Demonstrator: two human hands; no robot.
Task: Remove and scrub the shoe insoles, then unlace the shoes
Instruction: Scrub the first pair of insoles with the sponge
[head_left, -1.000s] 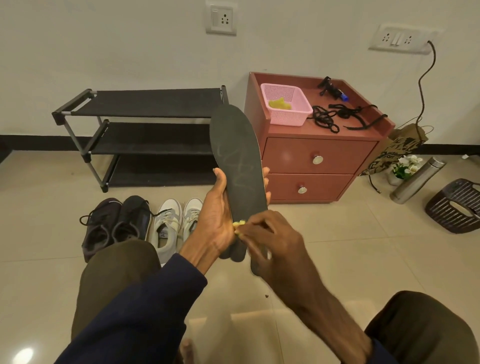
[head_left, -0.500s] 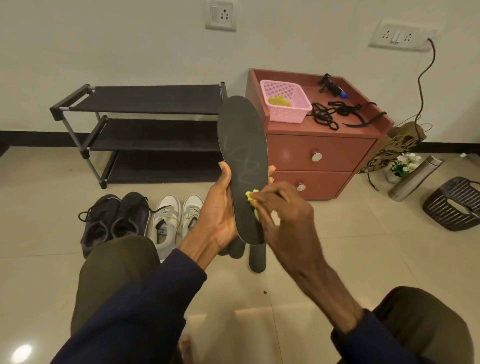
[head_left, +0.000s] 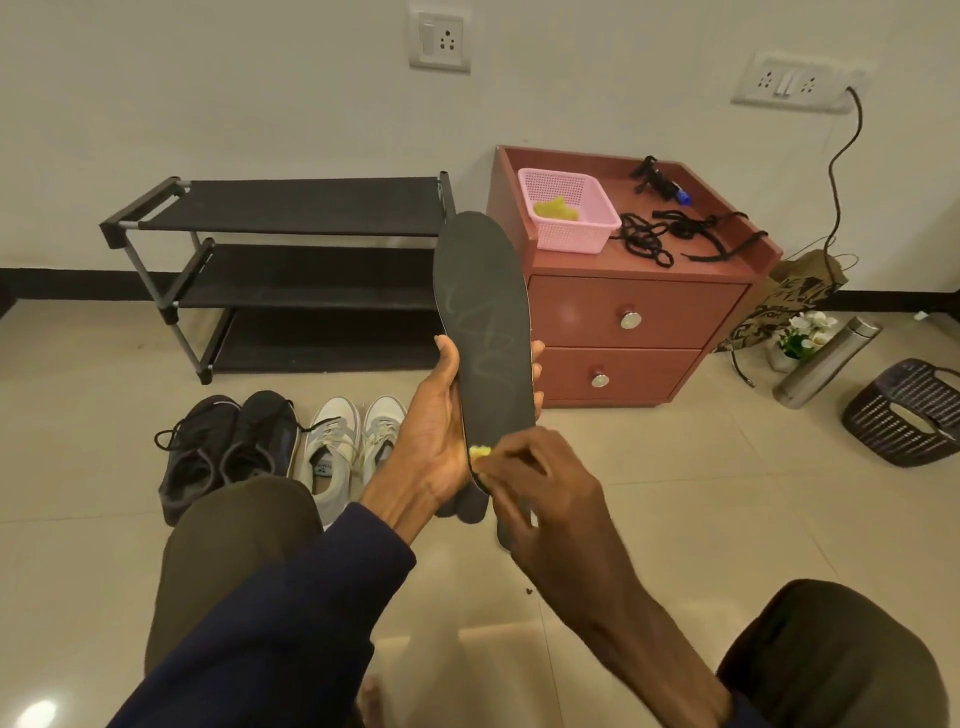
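My left hand (head_left: 434, 431) grips a long black insole (head_left: 483, 312) upright by its lower half, with faint wet streaks on its face. More dark insoles (head_left: 470, 506) show behind it below my palm. My right hand (head_left: 545, 488) pinches a small yellow scrub pad (head_left: 479, 452) and presses it on the insole's heel end. On the floor stand a pair of black laced shoes (head_left: 223, 447) and a pair of white shoes (head_left: 353, 441). Black laces (head_left: 660, 236) lie loose on the cabinet top.
A red two-drawer cabinet (head_left: 623, 322) holds a pink basket (head_left: 571, 213) with a yellow cloth. A black shoe rack (head_left: 291, 270) stands left by the wall. A steel bottle (head_left: 826, 364), flowers, a paper bag and a dark basket (head_left: 909, 415) sit at right.
My right hand slid the yellow pad up the insole to its middle, then back down to the heel end. The insole stayed upright in my left hand.
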